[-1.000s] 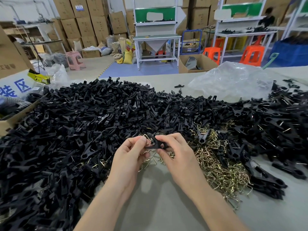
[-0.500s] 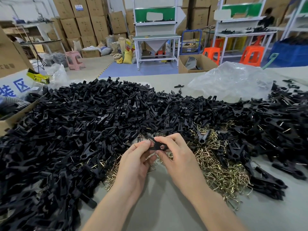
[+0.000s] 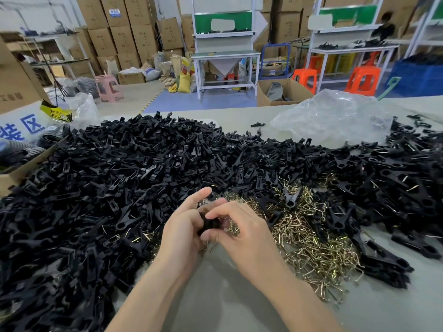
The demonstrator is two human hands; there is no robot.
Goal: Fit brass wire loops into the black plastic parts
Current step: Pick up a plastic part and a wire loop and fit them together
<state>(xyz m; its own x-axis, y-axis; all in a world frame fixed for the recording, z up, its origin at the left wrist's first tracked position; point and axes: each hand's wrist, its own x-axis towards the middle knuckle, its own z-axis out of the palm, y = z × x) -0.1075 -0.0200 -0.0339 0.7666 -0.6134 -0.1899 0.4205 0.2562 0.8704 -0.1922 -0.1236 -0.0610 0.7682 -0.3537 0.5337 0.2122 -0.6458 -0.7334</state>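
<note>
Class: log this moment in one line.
left hand: grips small black plastic part | right hand: pinches it | brass wire loops: heaped at right

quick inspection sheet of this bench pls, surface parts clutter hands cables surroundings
surface: grey table, bare in front of the person.
job's things: black plastic parts heaped across the left and far side; brass wire loops piled right of the hands; one black part held between both hands.
clutter: crumpled clear plastic bag far right; cardboard box at the left edge.
grippers: left hand and right hand both pinch the black part; whether a loop is fitted cannot be told.
cables: nothing seen.
surroundings: stacked cartons, white workbench, orange stools, pink stool.
</note>
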